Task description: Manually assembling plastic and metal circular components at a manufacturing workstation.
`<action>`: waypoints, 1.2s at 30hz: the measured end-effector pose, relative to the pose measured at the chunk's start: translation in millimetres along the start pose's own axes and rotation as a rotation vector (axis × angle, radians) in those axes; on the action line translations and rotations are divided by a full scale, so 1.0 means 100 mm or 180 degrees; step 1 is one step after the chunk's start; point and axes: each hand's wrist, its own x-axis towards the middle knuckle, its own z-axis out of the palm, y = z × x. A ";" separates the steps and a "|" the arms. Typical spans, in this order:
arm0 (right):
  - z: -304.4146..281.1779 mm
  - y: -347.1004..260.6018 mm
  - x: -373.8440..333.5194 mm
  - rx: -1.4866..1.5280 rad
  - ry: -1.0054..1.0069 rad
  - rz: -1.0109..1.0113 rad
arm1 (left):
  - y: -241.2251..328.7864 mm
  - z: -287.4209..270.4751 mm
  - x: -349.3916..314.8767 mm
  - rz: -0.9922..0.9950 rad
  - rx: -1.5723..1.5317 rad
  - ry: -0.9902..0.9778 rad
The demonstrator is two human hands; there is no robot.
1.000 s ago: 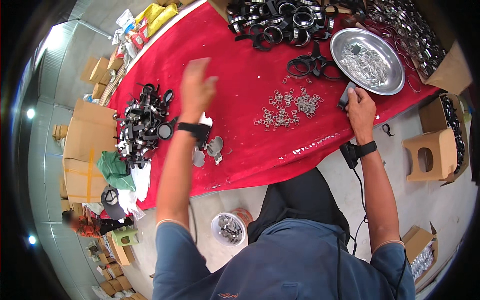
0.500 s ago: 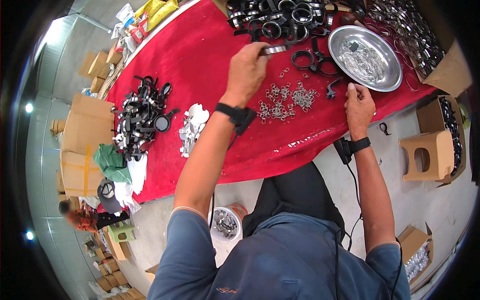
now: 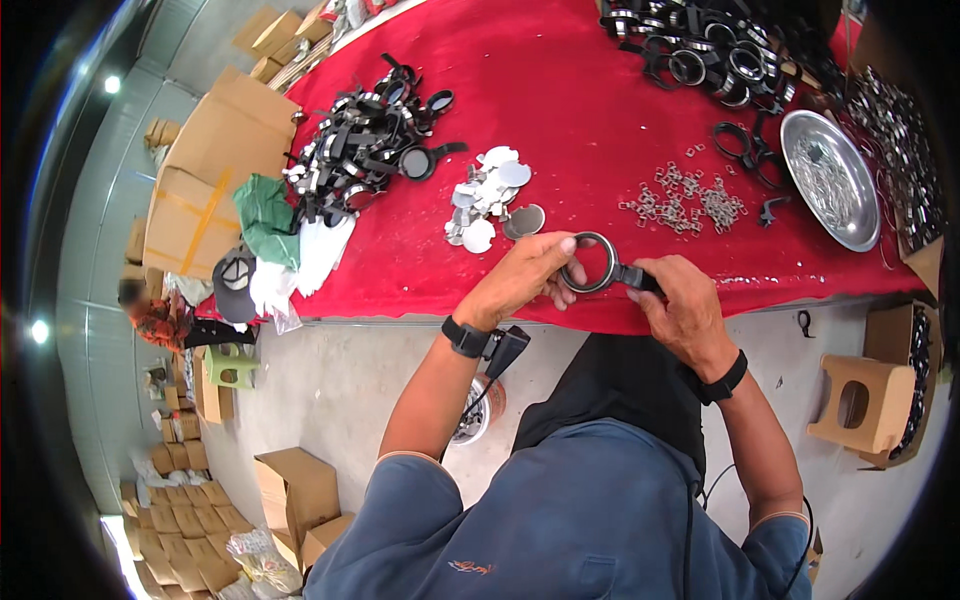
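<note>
Both hands meet at the near edge of the red-covered table (image 3: 560, 110). My left hand (image 3: 525, 275) pinches the rim of a black round ring frame (image 3: 590, 265). My right hand (image 3: 685, 305) grips the frame's short black handle. Just beyond the hands lie several round silver discs (image 3: 485, 195) and a scatter of small metal clips (image 3: 685, 200).
A heap of black framed pieces (image 3: 360, 150) lies at the left, another heap (image 3: 700, 45) at the far right beside a round metal tray (image 3: 830, 180). Cardboard boxes (image 3: 205, 180) stand left of the table. A small bucket (image 3: 475, 415) sits on the floor.
My left hand came back from the far pile to the near table edge carrying the ring frame. My right hand moved left and took the frame's handle.
</note>
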 end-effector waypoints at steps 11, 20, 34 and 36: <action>0.60 0.17 0.43 -0.0514 0.0774 0.1326 | -0.36 -0.90 -0.40 0.0346 0.3567 0.2930; 0.52 0.12 0.33 -0.0031 0.0593 0.1718 | -0.59 -1.05 -0.40 0.0759 0.3705 0.2951; 0.60 0.24 0.26 -0.0094 0.0649 0.1479 | -0.42 -0.99 -0.29 -0.0098 0.4008 0.3426; 0.59 0.26 0.25 -0.0076 0.0695 0.1479 | -0.41 -1.00 -0.30 -0.0154 0.3972 0.3430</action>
